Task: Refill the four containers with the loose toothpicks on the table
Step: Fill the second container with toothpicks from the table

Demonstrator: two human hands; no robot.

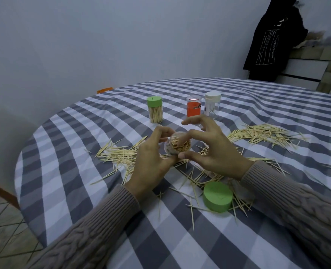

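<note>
Checked tablecloth [64,152]; clear container [177,146] w/ packed toothpicks, lidless.

A: Tablecloth [79,191] is checked grey, dark grey and white. Loose toothpicks [257,134] are pale tan.

B: Near lid [217,197] and far-left container's cap [154,100] are green. Far-right pair: orange container [193,108], white-capped container [212,104]. Sleeves [102,226] are beige cable-knit.
</note>
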